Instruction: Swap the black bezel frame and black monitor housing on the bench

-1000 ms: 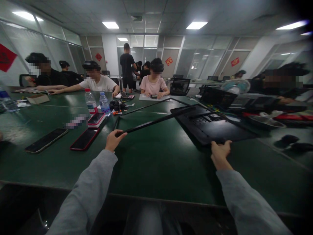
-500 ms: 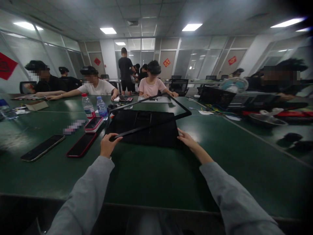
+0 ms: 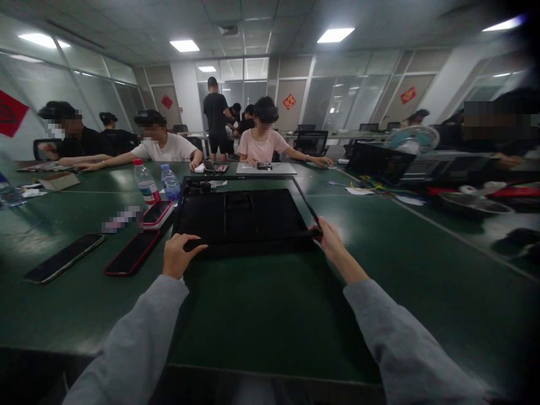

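My left hand (image 3: 179, 254) is closed on the near left corner of a thin black rectangular frame (image 3: 304, 197), which looks like a monitor bezel. Its near right corner is gripped by my right hand (image 3: 329, 243), between thumb and fingers. Beneath the frame lies a black plastic panel (image 3: 270, 211) with a recessed middle section, like a monitor's back cover. The frame sits just over the panel, roughly lined up with its outline; whether they touch I cannot tell.
To the left on the green table (image 3: 270, 315) lie a red-edged phone (image 3: 134, 253), a dark phone (image 3: 65, 257) and another phone (image 3: 157, 214). Two bottles, one red-capped (image 3: 145, 181), one blue-capped (image 3: 170, 183), stand behind. Cables (image 3: 371, 184) and a fan (image 3: 412, 139) are at right. People sit opposite.
The frame was tilted with its right side raised; it now lies nearly level above the panel. My right hand has shifted from the panel's edge to the frame's near right corner.
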A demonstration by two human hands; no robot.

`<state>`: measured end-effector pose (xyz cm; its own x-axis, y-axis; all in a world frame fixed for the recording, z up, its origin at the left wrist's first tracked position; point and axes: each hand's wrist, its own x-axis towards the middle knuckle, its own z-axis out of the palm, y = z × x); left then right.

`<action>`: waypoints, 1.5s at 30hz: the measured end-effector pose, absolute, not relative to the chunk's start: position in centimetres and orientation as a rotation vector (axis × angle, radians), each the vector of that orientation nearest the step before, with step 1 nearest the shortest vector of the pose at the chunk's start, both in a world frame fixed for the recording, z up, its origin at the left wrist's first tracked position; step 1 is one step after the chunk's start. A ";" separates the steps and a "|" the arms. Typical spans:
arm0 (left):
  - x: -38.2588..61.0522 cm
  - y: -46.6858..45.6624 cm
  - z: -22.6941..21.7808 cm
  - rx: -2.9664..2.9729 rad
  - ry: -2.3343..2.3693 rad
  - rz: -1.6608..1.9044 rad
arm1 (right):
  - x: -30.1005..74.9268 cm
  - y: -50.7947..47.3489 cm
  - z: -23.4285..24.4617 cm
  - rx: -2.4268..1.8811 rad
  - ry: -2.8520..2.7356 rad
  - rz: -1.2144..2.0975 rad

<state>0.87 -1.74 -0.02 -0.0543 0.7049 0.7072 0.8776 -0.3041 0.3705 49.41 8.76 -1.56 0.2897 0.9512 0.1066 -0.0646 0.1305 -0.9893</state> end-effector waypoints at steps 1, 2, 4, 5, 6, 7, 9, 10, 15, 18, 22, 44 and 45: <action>0.6 -1.9 -0.1 -2.020 -1.729 -1.271 | 49.2 8.7 -1.6 -1.231 -1.052 0.898; 0.4 -2.1 -0.1 -2.029 -1.739 -1.259 | 49.0 8.7 -1.6 -1.277 -1.112 0.826; -0.2 -2.3 -0.3 -2.055 -1.759 -1.238 | 48.7 8.6 -1.9 -1.359 -1.201 0.645; -0.4 -2.3 -0.4 -2.068 -1.768 -1.229 | 48.5 8.6 -2.1 -1.402 -1.225 0.555; -0.5 -2.3 -0.5 -2.080 -1.779 -1.221 | 48.4 8.5 -2.3 -1.451 -1.238 0.475; -0.6 -2.3 -0.5 -2.091 -1.790 -1.211 | 48.3 8.4 -2.6 -1.501 -1.250 0.411; -0.7 -2.2 -0.7 -2.112 -1.819 -1.191 | 48.2 8.2 -3.1 -1.590 -1.285 0.309; -0.6 -2.2 -0.8 -2.125 -1.841 -1.178 | 48.2 8.1 -3.4 -1.619 -1.304 0.268; -0.1 -2.3 -0.7 -2.173 -1.985 -1.037 | 48.3 8.1 -4.0 -1.660 -1.345 0.199; 0.2 -2.7 -0.1 -2.188 -2.036 -0.902 | 48.2 8.3 -4.0 -1.626 -1.367 0.219; 0.7 -3.0 0.7 -2.163 -2.020 -0.876 | 48.0 8.4 -4.0 -1.620 -1.359 0.251; -1.5 1.0 0.1 -1.606 -2.283 -0.841 | 47.8 9.8 -4.0 -1.601 -1.416 0.177; -1.3 0.8 0.3 -1.609 -2.277 -0.807 | 47.7 9.6 -3.9 -1.586 -1.420 0.149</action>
